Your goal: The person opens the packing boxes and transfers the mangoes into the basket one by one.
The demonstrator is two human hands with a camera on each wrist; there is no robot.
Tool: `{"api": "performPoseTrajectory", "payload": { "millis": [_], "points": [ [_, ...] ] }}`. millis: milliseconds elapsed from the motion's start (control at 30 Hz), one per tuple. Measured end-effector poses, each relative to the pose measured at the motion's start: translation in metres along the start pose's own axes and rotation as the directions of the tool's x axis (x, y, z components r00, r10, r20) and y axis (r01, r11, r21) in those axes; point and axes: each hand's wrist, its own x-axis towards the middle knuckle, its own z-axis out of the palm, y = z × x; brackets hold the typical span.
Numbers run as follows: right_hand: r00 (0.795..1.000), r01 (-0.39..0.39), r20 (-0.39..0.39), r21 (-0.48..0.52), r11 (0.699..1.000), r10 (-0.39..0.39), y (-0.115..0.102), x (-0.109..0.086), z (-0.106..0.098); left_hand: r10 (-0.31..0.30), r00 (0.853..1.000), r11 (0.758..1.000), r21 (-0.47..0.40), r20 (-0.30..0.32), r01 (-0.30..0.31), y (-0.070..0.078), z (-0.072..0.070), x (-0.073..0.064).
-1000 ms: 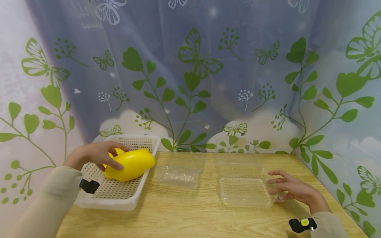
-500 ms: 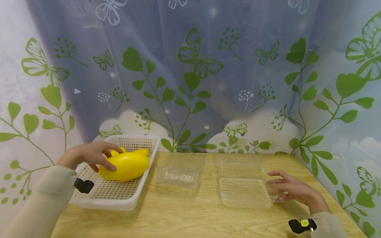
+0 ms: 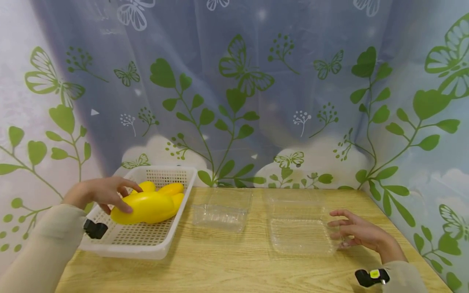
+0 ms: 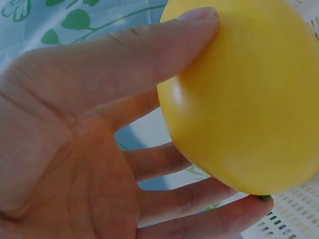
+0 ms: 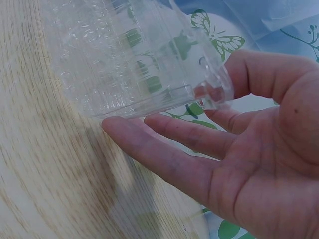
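In the head view, my left hand point(image 3: 100, 193) holds a smooth, long yellow toy fruit point(image 3: 150, 207) over the white plastic basket point(image 3: 121, 251). The left wrist view shows the thumb point(image 4: 149, 52) on one side of the yellow toy fruit point(image 4: 244, 99) and the other fingers round the far side. Several more yellow pieces point(image 3: 172, 189) lie behind it in the basket, partly hidden. At the right, my right hand point(image 3: 360, 232) rests beside a clear plastic box point(image 3: 302, 248). In the right wrist view, its thumb touches the rim of the clear box point(image 5: 144, 69) and its other fingers are extended.
A second clear plastic box point(image 3: 220, 217), its lid raised, stands between the basket and the right-hand box. The wooden table point(image 3: 227, 264) ends at a printed curtain point(image 3: 256, 134) along the back and sides.
The left hand has moved left with the yellow toy fruit, uncovering more yellow pieces behind it. The basket's left side has shifted slightly left. The right hand stays put.
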Motion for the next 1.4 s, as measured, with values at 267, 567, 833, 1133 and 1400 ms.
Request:
{"api": "performPoseTrajectory", "payload": {
  "millis": [267,567,833,1133,1400],
  "points": [
    [1.0,0.003,0.004,0.007,1.0,-0.003,0.0,0.0,0.0,-0.029,1.0,0.999,0.021,0.005,0.029,-0.005,0.001,0.003],
    [1.0,-0.002,-0.002,0.01,1.0,0.002,0.0,0.001,-0.001,-0.059,0.998,0.998,0.013,0.017,0.059,-0.015,-0.001,0.006],
    [1.0,-0.003,-0.001,0.017,1.0,0.003,0.001,0.0,0.0,-0.095,0.995,0.995,0.01,0.026,0.094,-0.024,0.0,0.008],
    [1.0,0.009,0.001,0.016,1.0,-0.009,-0.001,0.0,0.0,-0.119,0.992,0.993,-0.017,0.028,0.12,-0.035,0.004,0.011],
    [1.0,0.005,-0.003,0.011,1.0,-0.005,0.0,0.001,0.0,-0.138,0.99,0.99,-0.025,0.04,0.139,-0.041,0.007,0.014]
  ]
}}
